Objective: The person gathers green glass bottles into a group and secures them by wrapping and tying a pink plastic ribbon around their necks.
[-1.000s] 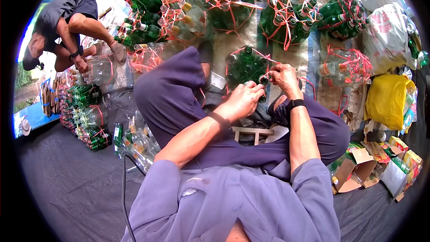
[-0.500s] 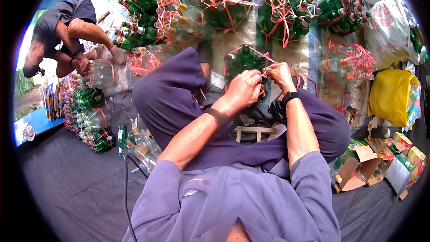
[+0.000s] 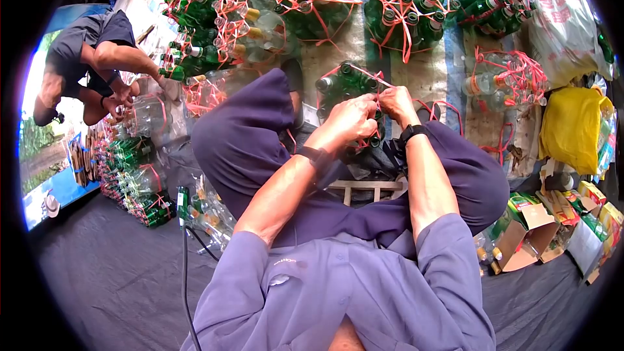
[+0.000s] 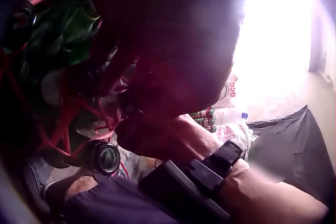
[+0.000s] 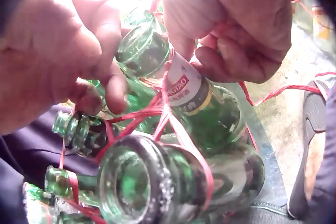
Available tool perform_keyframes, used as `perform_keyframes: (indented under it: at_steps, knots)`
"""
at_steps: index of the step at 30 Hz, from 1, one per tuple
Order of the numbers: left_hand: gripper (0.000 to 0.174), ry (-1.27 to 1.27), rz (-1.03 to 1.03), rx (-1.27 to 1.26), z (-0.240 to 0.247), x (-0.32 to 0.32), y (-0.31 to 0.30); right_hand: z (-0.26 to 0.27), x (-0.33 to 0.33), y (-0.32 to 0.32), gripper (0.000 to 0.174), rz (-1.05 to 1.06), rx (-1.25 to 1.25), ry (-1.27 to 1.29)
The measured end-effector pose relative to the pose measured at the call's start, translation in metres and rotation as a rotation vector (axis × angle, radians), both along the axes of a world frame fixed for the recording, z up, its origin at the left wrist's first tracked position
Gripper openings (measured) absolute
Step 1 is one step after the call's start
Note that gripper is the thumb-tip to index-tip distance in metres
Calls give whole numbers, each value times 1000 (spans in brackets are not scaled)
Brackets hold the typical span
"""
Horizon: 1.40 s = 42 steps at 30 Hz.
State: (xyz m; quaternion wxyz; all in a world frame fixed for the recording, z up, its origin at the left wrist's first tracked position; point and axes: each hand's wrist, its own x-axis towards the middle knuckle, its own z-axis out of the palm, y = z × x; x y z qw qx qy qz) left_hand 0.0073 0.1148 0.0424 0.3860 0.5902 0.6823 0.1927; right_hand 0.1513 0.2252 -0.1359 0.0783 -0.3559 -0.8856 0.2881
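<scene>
A bundle of green glass bottles [image 3: 340, 84] stands between my bent legs, bound with red plastic string [image 5: 181, 127]. My left hand [image 3: 350, 119] reaches over the near bottle mouths, its curled fingers pinching string beside a neck. Close by, on the bundle's right side, my right hand [image 3: 396, 104] pinches the string, and a loose tail trails off to the right. Between both hands in the right wrist view is a bottle with a white neck label [image 5: 184, 85]. String crosses over a dark-rimmed bottle mouth [image 5: 131, 179] in front. Shadow darkens much of the left wrist view.
Tied bottle bundles [image 3: 406, 16] line the far side, with clear bottles [image 3: 507, 81] at right. A yellow bag [image 3: 572, 131] and opened cartons [image 3: 523, 231] lie further right. Loose bottles [image 3: 211, 211] are by my left knee. Another person [image 3: 91, 58] crouches at far left.
Both hands stay at the bundle; my right hand has drawn in closer to the left and turned its knuckles up. The head view has shifted slightly.
</scene>
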Motion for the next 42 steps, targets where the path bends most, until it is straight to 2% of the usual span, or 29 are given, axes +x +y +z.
perform_keyframes:
  at_steps: [2, 4, 9, 13, 15, 24, 27, 32, 35, 40, 42]
  knots:
    - [18, 22, 1, 74, 0, 3, -2, 50, -10, -6, 19, -430, -539, -50]
    - [19, 45, 1, 151, 1, 4, -2, 53, -12, -6, 18, -455, -528, -73]
    - [20, 251, -137, 115, 8, 3, 3, 67, -7, -6, 22, -514, -749, 65]
    - [18, 341, -160, 70, 13, 3, 5, 79, 1, 0, 26, -410, -761, 61]
    - [16, 325, -97, 54, 19, 3, 6, 84, 4, 1, 26, -421, -841, 94]
    - [16, 260, 125, 50, 20, -14, -10, 122, 10, 3, 28, -397, -867, 30]
    - [17, 231, 254, 86, 12, -27, -13, 117, 7, 4, 28, -309, -786, 23]
    - [13, 136, 323, 127, 1, -36, -10, 129, 5, -1, 28, -280, -790, 42]
    - [13, 168, 332, 287, -4, -40, -4, 125, 6, -1, 29, -281, -769, 62]
    - [10, 147, 352, 239, -6, -47, 0, 127, 5, -2, 29, -277, -746, 64]
    - [6, 100, 409, 140, -7, -49, -1, 118, 4, -3, 31, -276, -756, 109]
